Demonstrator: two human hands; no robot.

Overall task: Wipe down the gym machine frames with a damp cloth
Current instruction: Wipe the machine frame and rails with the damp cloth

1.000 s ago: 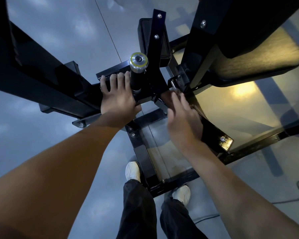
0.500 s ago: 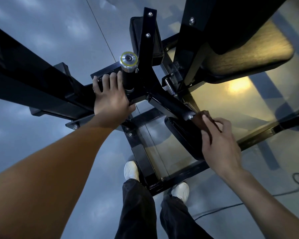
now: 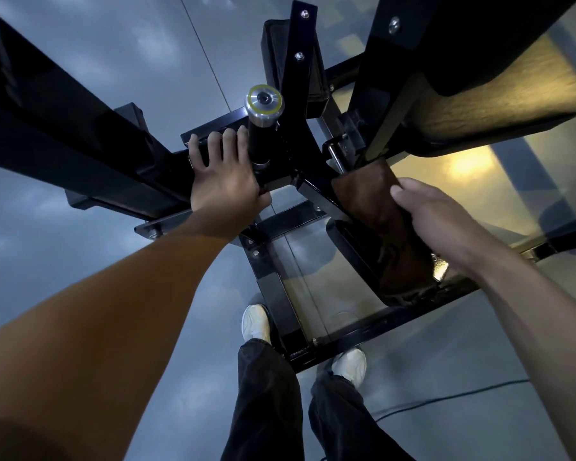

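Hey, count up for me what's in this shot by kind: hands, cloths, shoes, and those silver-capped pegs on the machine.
Hands: 2, left hand and right hand
Cloths: 1, brown cloth
Shoes: 2, white shoes
Silver-capped pegs: 1, peg
Total: 6

Glossy grey floor (image 3: 80, 261) is carrying the black machine frame (image 3: 280, 294), white shoes (image 3: 255, 322) and a cable (image 3: 446, 402)

No readable text, labels, brands or numbers anywhere in view.
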